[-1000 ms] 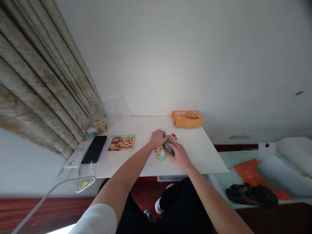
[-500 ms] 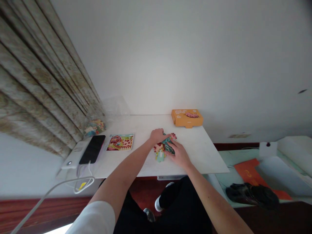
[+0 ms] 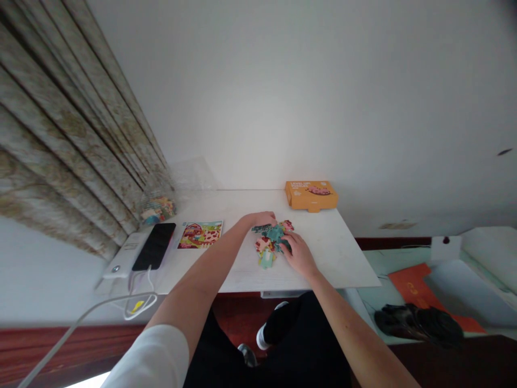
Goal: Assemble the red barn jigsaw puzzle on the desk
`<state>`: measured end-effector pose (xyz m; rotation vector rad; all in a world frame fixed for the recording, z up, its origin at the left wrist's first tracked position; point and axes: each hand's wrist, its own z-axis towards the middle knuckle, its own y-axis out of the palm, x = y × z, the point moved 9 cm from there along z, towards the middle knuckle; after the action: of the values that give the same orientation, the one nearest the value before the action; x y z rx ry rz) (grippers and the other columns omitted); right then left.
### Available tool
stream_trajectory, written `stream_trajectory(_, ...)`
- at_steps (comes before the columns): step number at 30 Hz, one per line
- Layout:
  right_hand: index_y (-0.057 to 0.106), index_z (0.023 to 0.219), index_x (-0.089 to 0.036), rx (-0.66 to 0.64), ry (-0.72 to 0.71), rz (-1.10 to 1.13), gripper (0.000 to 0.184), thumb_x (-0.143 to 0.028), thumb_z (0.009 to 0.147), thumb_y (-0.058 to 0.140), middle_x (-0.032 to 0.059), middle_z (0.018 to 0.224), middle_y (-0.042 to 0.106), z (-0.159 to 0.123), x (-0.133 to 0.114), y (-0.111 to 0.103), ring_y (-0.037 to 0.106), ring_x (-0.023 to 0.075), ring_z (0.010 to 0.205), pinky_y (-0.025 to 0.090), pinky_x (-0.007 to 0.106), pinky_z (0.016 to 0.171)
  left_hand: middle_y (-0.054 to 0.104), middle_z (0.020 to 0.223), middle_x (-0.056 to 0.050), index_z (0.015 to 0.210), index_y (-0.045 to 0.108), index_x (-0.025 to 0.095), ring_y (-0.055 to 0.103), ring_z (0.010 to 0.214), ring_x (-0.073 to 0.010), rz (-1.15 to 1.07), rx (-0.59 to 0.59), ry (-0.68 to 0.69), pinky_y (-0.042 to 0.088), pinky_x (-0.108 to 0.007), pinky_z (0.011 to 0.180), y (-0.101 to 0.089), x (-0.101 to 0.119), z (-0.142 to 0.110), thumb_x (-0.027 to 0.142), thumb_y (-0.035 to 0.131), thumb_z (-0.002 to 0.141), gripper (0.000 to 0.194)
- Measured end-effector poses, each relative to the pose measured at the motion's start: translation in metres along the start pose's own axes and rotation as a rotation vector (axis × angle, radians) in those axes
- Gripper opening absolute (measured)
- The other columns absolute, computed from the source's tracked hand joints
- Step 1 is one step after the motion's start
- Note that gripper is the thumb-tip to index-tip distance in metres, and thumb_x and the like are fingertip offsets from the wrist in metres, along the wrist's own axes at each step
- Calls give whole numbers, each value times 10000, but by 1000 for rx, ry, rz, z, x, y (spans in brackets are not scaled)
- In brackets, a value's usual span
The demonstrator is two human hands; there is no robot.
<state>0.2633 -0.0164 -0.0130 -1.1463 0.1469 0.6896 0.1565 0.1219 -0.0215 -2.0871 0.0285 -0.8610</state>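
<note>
A loose cluster of colourful cardboard jigsaw puzzle pieces [image 3: 270, 243] in teal, red and pale green lies on the white tabletop [image 3: 327, 258]. My left hand [image 3: 259, 219] rests flat at the cluster's far left edge, its fingers together and seemingly holding nothing. My right hand [image 3: 299, 254] lies on the near right side, its fingertips on a dark teal piece. Whether those fingers grip that piece, I cannot tell. Left of the cluster lies a printed farm-scene picture card [image 3: 201, 235]. Behind the cluster stands a flat orange cardboard box [image 3: 311, 196].
A clear plastic bag [image 3: 157, 209] with colourful contents sits at the table's back left corner, by a patterned curtain [image 3: 60, 134]. A black smartphone [image 3: 154, 246] lies on a white power bank [image 3: 125, 256] with a white cable [image 3: 100, 304]. Right of the table lie a red envelope [image 3: 412, 285] and dark shoes [image 3: 418, 324].
My left hand has drawn back toward the far left, uncovering more of the teal pieces. My right hand has shifted slightly, and the pieces look a little more spread.
</note>
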Motion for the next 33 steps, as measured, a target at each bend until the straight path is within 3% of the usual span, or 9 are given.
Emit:
stream_trajectory(5, 672, 1155, -236, -5, 8, 6, 228, -331, 1013, 521, 137, 1250, 678, 0, -1, 0, 604, 311, 1221, 500, 542, 1076, 783, 949, -27, 1038, 774, 223, 703, 839, -234, -25, -46, 13, 539, -274, 692, -3, 3, 0, 254, 788, 548, 491)
stream_trajectory(10, 645, 1160, -224, 9, 4, 2, 221, -325, 1012, 516, 137, 1221, 683, -1, -1, 0, 611, 311, 1195, 505, 530, 1062, 735, 704, -32, 750, 783, 188, 662, 685, -226, -35, -122, -16, 535, -306, 658, 0, 1, 3, 257, 827, 518, 246)
stream_trajectory(13, 633, 1157, -206, 11, -2, -5, 216, -314, 1009, 518, 148, 1204, 687, -1, -2, 0, 610, 314, 1187, 510, 519, 1050, 707, 646, -18, 699, 771, 194, 650, 664, -217, -51, -128, -29, 527, -301, 649, -1, -2, 2, 261, 825, 527, 193)
stream_trajectory(23, 637, 1162, -216, 3, -10, -15, 215, -302, 1003, 521, 142, 1203, 682, -1, -5, -2, 602, 314, 1190, 519, 512, 1024, 724, 739, 13, 854, 770, 207, 664, 725, -183, -193, 34, -30, 519, -256, 656, -12, -26, -8, 310, 834, 559, 319)
stream_trajectory(33, 643, 1154, -225, 12, -1, -18, 223, -317, 1004, 505, 144, 1197, 680, -1, -6, -2, 603, 317, 1187, 513, 517, 1032, 749, 913, -35, 964, 702, 159, 687, 817, -176, -408, 330, -50, 532, -255, 709, -36, -51, -26, 334, 752, 712, 311)
